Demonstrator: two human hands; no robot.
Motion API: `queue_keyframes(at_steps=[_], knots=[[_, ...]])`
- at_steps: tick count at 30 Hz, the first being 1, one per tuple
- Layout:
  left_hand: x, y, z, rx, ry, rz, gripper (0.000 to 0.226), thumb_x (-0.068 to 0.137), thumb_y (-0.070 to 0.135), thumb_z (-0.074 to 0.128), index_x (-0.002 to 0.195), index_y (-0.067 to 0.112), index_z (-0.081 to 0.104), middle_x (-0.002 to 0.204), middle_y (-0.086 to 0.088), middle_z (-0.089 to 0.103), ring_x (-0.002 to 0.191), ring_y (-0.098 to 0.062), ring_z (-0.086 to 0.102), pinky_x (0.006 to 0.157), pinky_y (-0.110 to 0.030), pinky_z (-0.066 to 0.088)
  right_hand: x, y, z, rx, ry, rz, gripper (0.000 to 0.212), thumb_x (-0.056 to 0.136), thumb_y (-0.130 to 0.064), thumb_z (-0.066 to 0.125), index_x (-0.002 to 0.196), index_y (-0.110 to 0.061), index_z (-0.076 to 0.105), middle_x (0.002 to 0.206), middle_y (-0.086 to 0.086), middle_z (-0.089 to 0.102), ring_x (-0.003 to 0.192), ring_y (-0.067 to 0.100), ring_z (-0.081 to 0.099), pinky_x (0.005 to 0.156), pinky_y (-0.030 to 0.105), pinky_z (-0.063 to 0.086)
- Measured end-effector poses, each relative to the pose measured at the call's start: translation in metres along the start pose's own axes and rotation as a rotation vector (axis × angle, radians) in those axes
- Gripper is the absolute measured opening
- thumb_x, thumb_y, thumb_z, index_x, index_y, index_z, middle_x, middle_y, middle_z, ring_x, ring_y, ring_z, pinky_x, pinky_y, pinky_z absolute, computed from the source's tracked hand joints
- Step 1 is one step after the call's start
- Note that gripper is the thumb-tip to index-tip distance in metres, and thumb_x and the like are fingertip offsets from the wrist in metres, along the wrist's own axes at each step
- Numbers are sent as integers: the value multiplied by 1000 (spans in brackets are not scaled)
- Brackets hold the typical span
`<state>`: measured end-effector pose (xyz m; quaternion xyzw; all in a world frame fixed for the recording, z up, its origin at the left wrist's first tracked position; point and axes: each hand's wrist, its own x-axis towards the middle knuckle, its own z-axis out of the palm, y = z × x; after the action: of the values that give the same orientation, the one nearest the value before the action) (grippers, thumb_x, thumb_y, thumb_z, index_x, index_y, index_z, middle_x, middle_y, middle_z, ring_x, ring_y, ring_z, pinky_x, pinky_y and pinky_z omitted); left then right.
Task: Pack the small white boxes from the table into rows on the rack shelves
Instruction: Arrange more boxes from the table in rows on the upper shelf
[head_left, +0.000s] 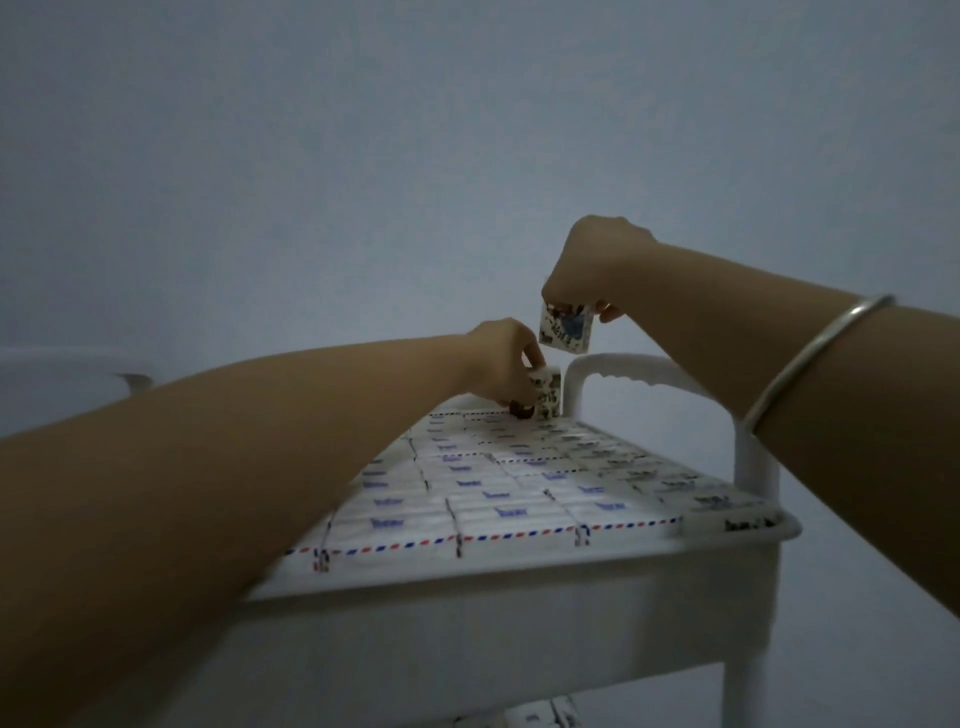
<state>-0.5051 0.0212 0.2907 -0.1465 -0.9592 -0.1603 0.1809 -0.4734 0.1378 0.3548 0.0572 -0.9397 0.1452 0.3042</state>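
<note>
The top shelf of the white rack (467, 587) is covered with rows of small white boxes (498, 483) lying flat, printed in blue with red-and-blue striped edges. At the shelf's far end my left hand (506, 364) grips one small white box (548, 397) standing upright on the packed layer, beside the rack's handle. My right hand (592, 265) holds another small white box (566, 328) in the air just above it, pinched from the top. A silver bangle (810, 358) sits on my right forearm.
The rack's curved white handle (649, 369) rises at the far right of the shelf. A lower shelf with more boxes (535, 714) shows at the bottom. A pale wall fills the background, with a white rounded object (67, 374) at the left.
</note>
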Motion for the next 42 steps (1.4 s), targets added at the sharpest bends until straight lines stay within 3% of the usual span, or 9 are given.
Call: queue_keyframes(at_steps=[5, 11, 17, 21, 25, 28, 31, 36, 42], knots=[[-2, -1, 7, -6, -31, 26, 53, 81, 23, 74, 128, 14, 49, 119, -4, 55, 100, -17, 53, 82, -25, 44, 7, -2, 10, -92, 56, -52, 22, 89, -13, 56, 69, -9, 47, 70, 6, 52, 60, 18, 50, 49, 27, 36], [-2, -1, 8, 47, -89, 37, 28, 80, 30, 74, 105, 22, 63, 108, 3, 54, 98, -16, 56, 83, -26, 47, 5, -1, 24, -125, -40, -112, 6, 85, -6, 58, 79, -8, 58, 74, 4, 57, 66, 19, 55, 48, 26, 35], [-7, 3, 3, 62, -179, 25, 22, 91, 21, 62, 109, 10, 65, 127, -8, 57, 99, -18, 49, 85, -27, 41, -2, -1, 50, -210, -32, -175, 23, 88, -9, 55, 109, -14, 64, 94, 4, 60, 81, 23, 56, 65, 30, 41], [-6, 2, -1, 125, -187, -9, 31, 92, 31, 60, 118, 15, 65, 121, -6, 62, 101, -19, 56, 87, -30, 43, -1, -2, 61, -284, -167, -181, 31, 87, -7, 59, 117, -13, 62, 110, 8, 64, 96, 26, 61, 75, 31, 49], [-3, 0, -4, 107, -175, -85, 32, 87, 38, 68, 109, 15, 71, 113, -3, 66, 104, -19, 59, 90, -30, 46, 2, -2, 60, -330, -288, -184, 36, 87, -14, 66, 124, -14, 61, 118, 6, 64, 105, 23, 62, 92, 34, 52], [-4, -3, -9, 72, -138, -94, 13, 90, 22, 64, 94, 22, 77, 100, 5, 72, 89, -10, 60, 79, -22, 48, 1, -3, 60, -305, -308, -219, 32, 89, -21, 65, 120, -16, 63, 116, 4, 66, 105, 23, 63, 94, 37, 52], [-5, -7, -16, 82, -147, -128, 18, 91, 17, 60, 88, 22, 77, 82, 9, 67, 83, -11, 58, 80, -26, 50, 1, -1, 62, -291, -272, -264, 28, 90, -16, 60, 118, -16, 64, 115, 3, 66, 103, 24, 62, 91, 37, 53], [-9, -12, -22, 16, -261, -189, 24, 80, 33, 76, 100, 19, 76, 95, 7, 71, 89, -6, 61, 87, -31, 54, -3, 0, 63, -329, -388, -266, 35, 95, -13, 54, 129, -16, 59, 126, 4, 61, 111, 23, 59, 88, 30, 48], [-14, -13, -26, 76, -246, -227, 18, 94, 18, 57, 95, 18, 75, 94, 4, 70, 92, -12, 65, 84, -31, 54, -3, -1, 66, -354, -545, -252, 34, 96, -12, 50, 128, -13, 60, 127, 9, 60, 106, 26, 63, 97, 40, 51]])
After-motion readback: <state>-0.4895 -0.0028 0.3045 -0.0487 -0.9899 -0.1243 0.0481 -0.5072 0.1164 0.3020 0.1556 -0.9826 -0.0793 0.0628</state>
